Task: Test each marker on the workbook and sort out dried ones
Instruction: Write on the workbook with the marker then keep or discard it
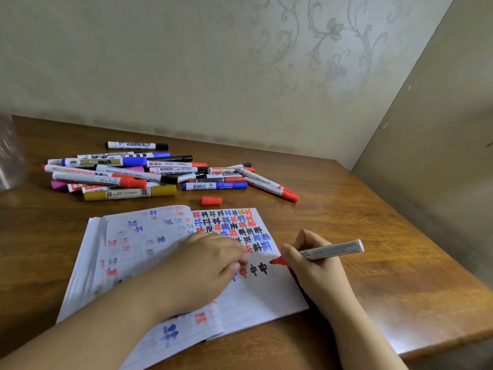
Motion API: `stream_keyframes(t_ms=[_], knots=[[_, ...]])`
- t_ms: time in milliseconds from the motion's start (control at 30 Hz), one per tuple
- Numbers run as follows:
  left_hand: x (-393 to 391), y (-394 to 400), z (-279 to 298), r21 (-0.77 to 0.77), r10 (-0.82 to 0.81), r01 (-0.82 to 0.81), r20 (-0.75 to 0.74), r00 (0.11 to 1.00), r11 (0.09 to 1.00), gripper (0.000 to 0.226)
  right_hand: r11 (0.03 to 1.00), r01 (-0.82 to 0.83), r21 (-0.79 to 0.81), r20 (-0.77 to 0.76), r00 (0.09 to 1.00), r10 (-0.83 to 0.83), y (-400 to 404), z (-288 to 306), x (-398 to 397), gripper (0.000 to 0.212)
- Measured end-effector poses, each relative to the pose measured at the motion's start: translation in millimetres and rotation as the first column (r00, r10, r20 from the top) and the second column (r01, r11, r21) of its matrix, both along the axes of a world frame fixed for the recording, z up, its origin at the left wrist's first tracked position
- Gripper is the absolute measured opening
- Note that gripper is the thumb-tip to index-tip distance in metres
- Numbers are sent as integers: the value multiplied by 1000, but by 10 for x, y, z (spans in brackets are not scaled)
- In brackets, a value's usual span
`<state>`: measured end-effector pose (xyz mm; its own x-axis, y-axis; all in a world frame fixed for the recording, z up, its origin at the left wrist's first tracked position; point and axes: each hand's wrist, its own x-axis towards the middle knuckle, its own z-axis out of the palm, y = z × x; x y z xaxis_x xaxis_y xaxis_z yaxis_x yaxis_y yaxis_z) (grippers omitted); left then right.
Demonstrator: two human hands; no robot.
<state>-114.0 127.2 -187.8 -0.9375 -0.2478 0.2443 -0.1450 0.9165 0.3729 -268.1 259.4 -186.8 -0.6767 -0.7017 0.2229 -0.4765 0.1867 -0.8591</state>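
Note:
An open workbook [256, 297] lies on the wooden table, its right page filled with rows of red, blue and black characters. My left hand [205, 265] rests on the page with its fingers bent, holding it down. My right hand [312, 265] grips an uncapped red marker [333, 249], whose red tip sits at the page's right edge beside the last written characters. Its red cap [211, 201] lies on the table just above the workbook. A pile of several markers [133, 174] in mixed colours lies further back.
The wooden table [373, 236] ends at a wall behind and a panel on the right. A clear plastic object [9, 153] stands at the far left edge. One black-capped marker [136, 145] lies apart behind the pile.

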Motion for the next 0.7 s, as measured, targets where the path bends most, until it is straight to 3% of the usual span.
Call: stream_keyframes(t_ms=[333, 700], knots=[[-14, -42, -89, 13, 0, 0, -38, 999, 1000, 33, 1000, -3, -12, -101, 995, 1, -4, -71, -57, 39], [-15, -46, -106, 31, 11, -10, -35, 999, 999, 35, 999, 8, -53, -95, 995, -13, -12, -92, -78, 40]])
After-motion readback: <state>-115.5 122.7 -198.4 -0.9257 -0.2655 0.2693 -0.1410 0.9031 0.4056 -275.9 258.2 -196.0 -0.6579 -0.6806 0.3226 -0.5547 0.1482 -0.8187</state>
